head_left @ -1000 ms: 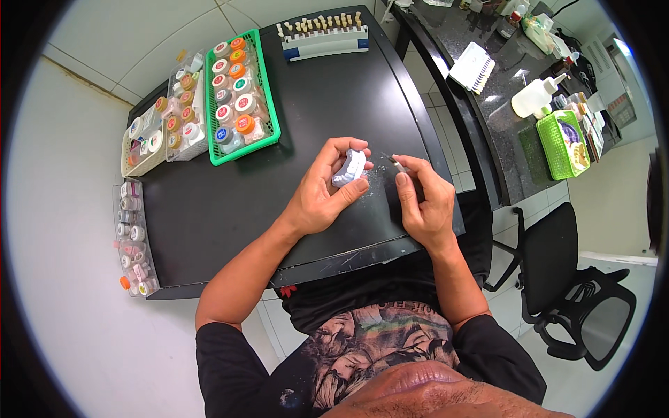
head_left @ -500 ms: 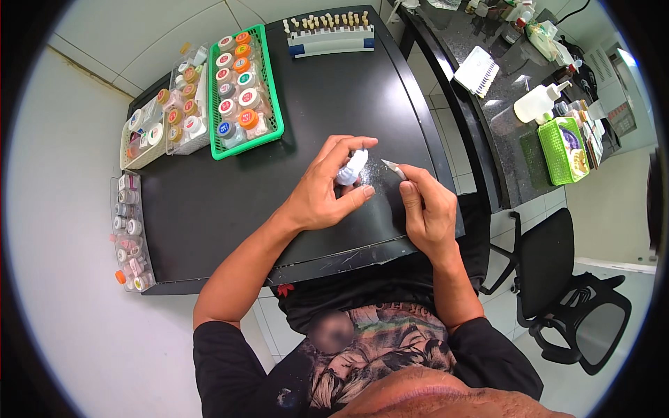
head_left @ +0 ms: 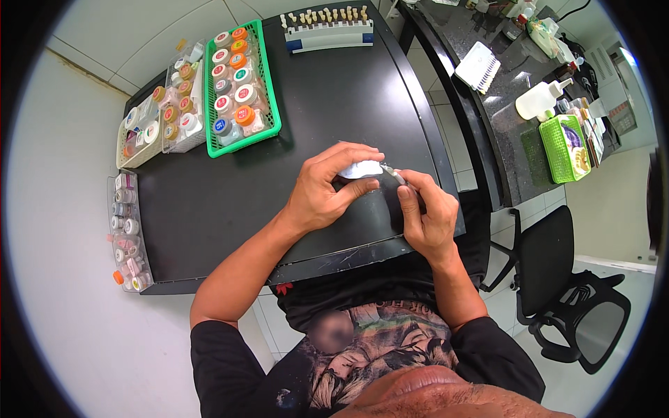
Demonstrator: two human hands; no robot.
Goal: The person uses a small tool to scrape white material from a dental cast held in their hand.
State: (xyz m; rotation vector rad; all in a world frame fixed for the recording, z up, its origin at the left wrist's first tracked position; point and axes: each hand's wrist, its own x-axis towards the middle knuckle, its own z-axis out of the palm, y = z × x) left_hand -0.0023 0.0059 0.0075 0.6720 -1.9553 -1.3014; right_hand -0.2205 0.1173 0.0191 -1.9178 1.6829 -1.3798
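1. We see our left hand (head_left: pixel 324 191) over the near middle of the black counter (head_left: pixel 209 202), its grip clamped on a small white piece (head_left: pixel 360 169) pinched between thumb and fingers.
2. The piece sits above the counter, just left of our right hand (head_left: pixel 426 216); what it is exactly is too small for us to tell.
3. Our right hand has its grip clamped on a thin tool (head_left: pixel 394 175), held like a pen, the tip pointing up-left.
4. The tool's tip is at the right edge of the piece; whether it touches, we cannot tell.
5. Both our forearms come up from the lower edge, and the two hands lie close together near the counter's front right part.
6. At the far left of the counter stands a green tray (head_left: pixel 273 104) filled with small jars with red, orange, white and blue lids.
7. Just left of it is a clear tray (head_left: pixel 189 141) with more jars, and beside that a pale basket (head_left: pixel 134 157).
8. Along the counter's left edge lies a narrow clear rack (head_left: pixel 125 233) of small bottles.
9. At the far edge stands a white and blue holder (head_left: pixel 327 35) with a row of small pale pieces on top.
10. To the right, a second dark counter (head_left: pixel 488 111) bears a white squeeze bottle (head_left: pixel 538 101), a white comb-like thing (head_left: pixel 477 67) and a green basket (head_left: pixel 564 148).
11. A black chair (head_left: pixel 571 292) stands on the floor at the right.
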